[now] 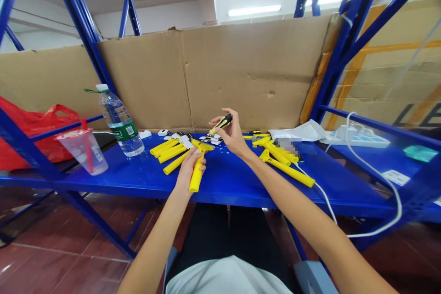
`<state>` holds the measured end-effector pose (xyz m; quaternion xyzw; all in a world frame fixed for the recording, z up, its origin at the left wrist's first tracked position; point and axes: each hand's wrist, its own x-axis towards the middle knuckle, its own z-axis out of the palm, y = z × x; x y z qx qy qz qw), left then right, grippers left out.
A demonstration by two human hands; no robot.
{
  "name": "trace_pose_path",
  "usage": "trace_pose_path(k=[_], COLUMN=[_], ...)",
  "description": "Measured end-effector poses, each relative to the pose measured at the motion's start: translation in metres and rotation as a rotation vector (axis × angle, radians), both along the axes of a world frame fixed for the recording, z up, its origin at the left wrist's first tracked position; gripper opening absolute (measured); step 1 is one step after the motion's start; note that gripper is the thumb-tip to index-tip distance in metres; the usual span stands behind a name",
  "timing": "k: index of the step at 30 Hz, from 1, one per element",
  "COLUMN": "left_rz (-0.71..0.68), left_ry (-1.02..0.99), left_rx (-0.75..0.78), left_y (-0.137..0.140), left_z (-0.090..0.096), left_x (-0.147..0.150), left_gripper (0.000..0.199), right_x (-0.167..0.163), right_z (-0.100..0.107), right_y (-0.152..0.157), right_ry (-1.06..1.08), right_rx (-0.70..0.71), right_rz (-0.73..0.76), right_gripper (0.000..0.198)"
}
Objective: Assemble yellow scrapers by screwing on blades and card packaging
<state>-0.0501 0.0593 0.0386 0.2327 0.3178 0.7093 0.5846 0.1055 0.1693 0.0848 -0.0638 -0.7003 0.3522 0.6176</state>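
Note:
My left hand is closed round the handle of a yellow scraper, whose wide head points up and away from me. Raised above the shelf, my right hand grips a black-and-yellow screwdriver between thumb and fingers. Its tip is hard to make out; it seems to point down toward the scraper's head without clear contact. Several more yellow scrapers lie left of my left hand, with white slips by their heads. Further yellow scrapers rest to the right, beyond my right forearm.
A water bottle and a plastic cup with a red straw stand at the left, beside a red bag. At the right are a plastic pouch, a power strip and a white cable. Cardboard backs the blue shelf.

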Motion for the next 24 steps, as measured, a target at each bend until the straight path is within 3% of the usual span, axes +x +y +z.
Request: trace_pose_path(k=[6, 11, 15, 20, 24], left_rz=[-0.002, 0.007, 0.024, 0.071, 0.052], left_ry=[0.009, 0.025, 0.048, 0.125, 0.194], left_rx=[0.005, 0.016, 0.029, 0.023, 0.044], left_y=[0.0017, 0.0021, 0.0002, -0.0037, -0.0066], left_z=[-0.0023, -0.0041, -0.0038, -0.0008, -0.0001], left_x=[-0.0001, -0.0006, 0.0012, 0.0051, 0.0059], left_gripper=[0.072, 0.069, 0.067, 0.068, 0.067], right_x=[0.0006, 0.001, 0.0019, 0.0019, 0.0038], right_z=[-0.0002, -0.0002, 0.0, 0.0017, 0.0059], right_y=[0.0009, 0.0011, 0.002, 0.0025, -0.0007], right_ry=[-0.028, -0.03, -0.027, 0.035, -0.003], right_rx=[-0.026, -0.013, -0.027, -0.015, -0.004], right_rz=[-0.067, 0.019, -0.076, 0.013, -0.136], right_gripper=[0.069, 0.069, 0.066, 0.068, 0.06])
